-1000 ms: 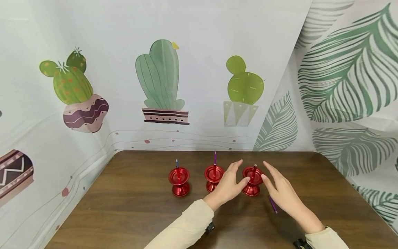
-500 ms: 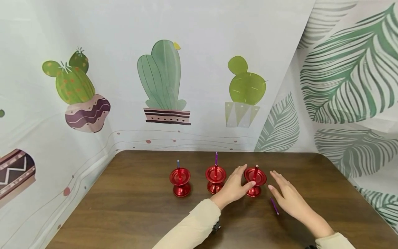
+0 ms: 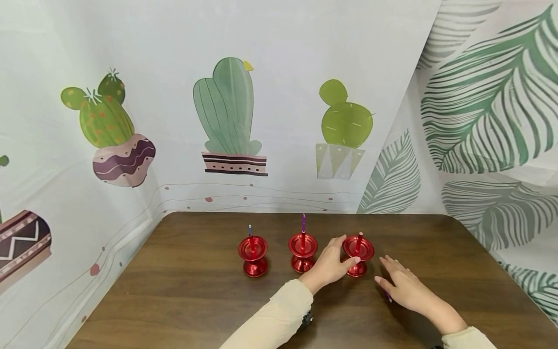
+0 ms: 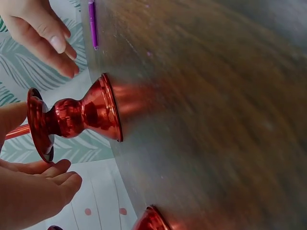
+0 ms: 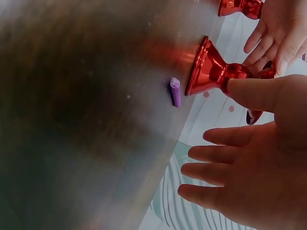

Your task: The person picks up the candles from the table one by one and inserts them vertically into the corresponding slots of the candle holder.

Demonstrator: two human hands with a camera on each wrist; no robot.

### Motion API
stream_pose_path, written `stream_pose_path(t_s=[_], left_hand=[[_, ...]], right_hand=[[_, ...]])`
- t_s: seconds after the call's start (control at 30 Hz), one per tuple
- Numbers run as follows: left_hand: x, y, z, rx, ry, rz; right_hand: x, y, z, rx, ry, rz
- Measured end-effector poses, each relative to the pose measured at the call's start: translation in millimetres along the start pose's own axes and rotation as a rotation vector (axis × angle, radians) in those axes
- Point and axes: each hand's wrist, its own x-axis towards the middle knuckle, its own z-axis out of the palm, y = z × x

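Observation:
Three shiny red candle holders stand in a row in the head view. My left hand is at the right-hand holder, its thumb in front and its fingers by the left of the dish. In the left wrist view, fingertips lie right at that holder's rim. This holder's red tube has no coloured stick in it. My right hand is spread above a thin purple stick, like a slim candle, partly covering it. The stick lies on the table, apart from the fingers in the right wrist view.
The middle holder bears an upright purple stick, close to my left hand. Farther left, another holder bears a blue stick. The brown table ends at a printed wall cloth.
My right hand has drawn away from the right-hand holder and come down toward the purple stick. The left hand stays beside the holder, shifting slightly. The holders have kept their places.

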Motion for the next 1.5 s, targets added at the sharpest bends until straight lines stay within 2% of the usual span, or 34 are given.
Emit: stream_pose_path(t_s=[0.47,0.87,1.03,1.27,1.5], left_hand=[[-0.6,1.3,0.8,-0.023,0.012,-0.014],[-0.2,1.0,0.4,-0.043,0.009,-0.015],[-0.3,0.8,0.5,-0.036,0.016,-0.009],[-1.7,2.6,1.3,-0.06,0.013,-0.028],[-1.3,1.7,1.5,-0.043,0.025,-0.015]], right_hand=[[-4.6,3.0,4.2,-0.015,-0.166,0.08],[-5.4,-0.7,8.6,-0.047,-0.186,0.078],[-4.2,-1.2,10.5,-0.089,-0.153,0.053],[-5.4,-1.3,15.7,-0.117,-0.001,-0.038],[-6.1,-4.4,15.0,-0.163,0.043,-0.025]])
